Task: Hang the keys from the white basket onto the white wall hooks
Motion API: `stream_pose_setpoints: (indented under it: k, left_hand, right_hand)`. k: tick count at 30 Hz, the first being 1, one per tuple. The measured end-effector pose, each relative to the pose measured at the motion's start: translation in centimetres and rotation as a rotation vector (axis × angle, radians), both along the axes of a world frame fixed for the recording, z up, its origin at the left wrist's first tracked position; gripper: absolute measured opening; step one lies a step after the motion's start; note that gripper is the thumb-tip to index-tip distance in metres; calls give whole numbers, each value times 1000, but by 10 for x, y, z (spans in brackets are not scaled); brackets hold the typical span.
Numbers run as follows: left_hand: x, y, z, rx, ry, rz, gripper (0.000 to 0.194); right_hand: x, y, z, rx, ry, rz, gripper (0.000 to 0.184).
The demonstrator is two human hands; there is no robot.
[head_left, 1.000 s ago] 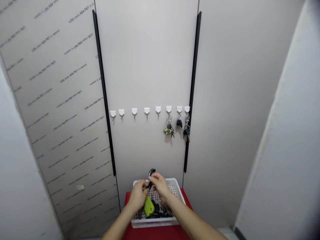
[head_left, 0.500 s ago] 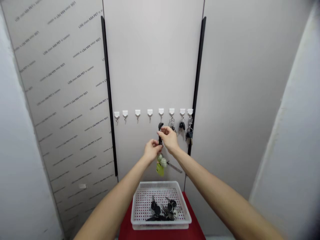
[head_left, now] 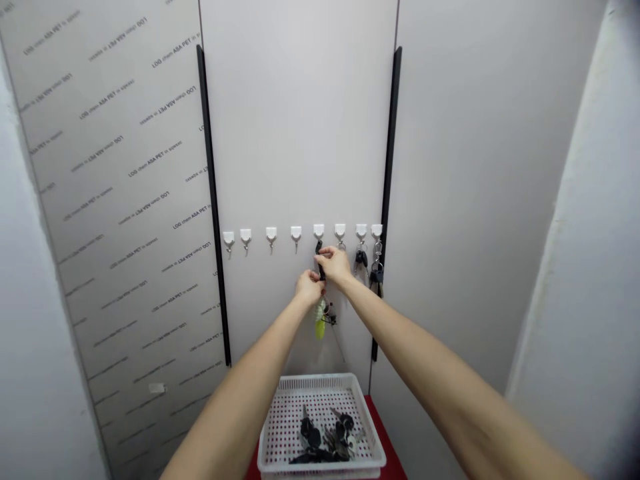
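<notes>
Your left hand [head_left: 309,288] has its fingers clamped on the lower part of a black strap [head_left: 321,271], and your right hand [head_left: 335,265] pinches it higher up. The strap is upright in front of the panel, its top just under the fifth white hook [head_left: 319,231] from the left; whether it is looped on, you cannot tell. Below your left hand dangles a yellow-green tag [head_left: 320,329]. Beneath, a white perforated basket [head_left: 295,385] holds loose dark keys [head_left: 313,437].
</notes>
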State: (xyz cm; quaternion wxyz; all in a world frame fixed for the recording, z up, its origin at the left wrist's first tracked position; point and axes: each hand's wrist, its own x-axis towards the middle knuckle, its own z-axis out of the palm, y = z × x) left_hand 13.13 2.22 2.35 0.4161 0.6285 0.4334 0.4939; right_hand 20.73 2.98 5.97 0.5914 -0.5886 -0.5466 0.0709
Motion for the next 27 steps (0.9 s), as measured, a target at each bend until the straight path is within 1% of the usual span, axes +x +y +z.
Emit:
stream_pose_setpoints:
  k: [4,8,10,11,13,15,18,19,20,21,23,25,27]
  left_hand:
    - [-5,5,-11,2,6,4,14]
    - [-19,0,-19,-4,-5,0,19]
    - [-30,-6,-31,-5,-18,-7,21]
    - [-36,-11,-41,-4,-21,-13,21]
    - [-49,-23,-68,-9,4,-19,20]
    - [-63,-37,-102,-28,104,-2,18]
    - [-80,-62,-155,-17,391,19,20]
    - [-84,-70,-169,0,492,2,21]
    - [-88,-77,-181,22,584,-30,23]
    - [-90,-82,-190,42,663,-74,24]
    - [-92,-89,-202,66,786,-178,26]
    - [-92,-90,-205,57,862,-245,28]
    - [-91,-89,-205,11,891,-276,28]
  right_hand:
    - [0,-5,-12,-1,-21,3,17]
    - [-3,-21,-23,39,-24,35,19]
    - [-3,-34,-37,63,-31,40,22]
    - [-3,-42,-48,69,-43,52,24]
    - [-3,-58,-80,26,-89,114,24]
    - [-2,-75,-124,-124,-169,209,22]
    - [-2,-101,-192,-432,-326,324,22]
    - [-2,-108,-209,-507,-380,352,22]
    - [-3,-114,-223,-554,-432,380,23]
    - [-3,-119,-234,-573,-478,404,24]
    - [-5,-123,-243,-567,-553,435,25]
    - [-7,-121,-244,-566,-606,439,25]
    - [-11,-118,-242,-593,-644,432,21]
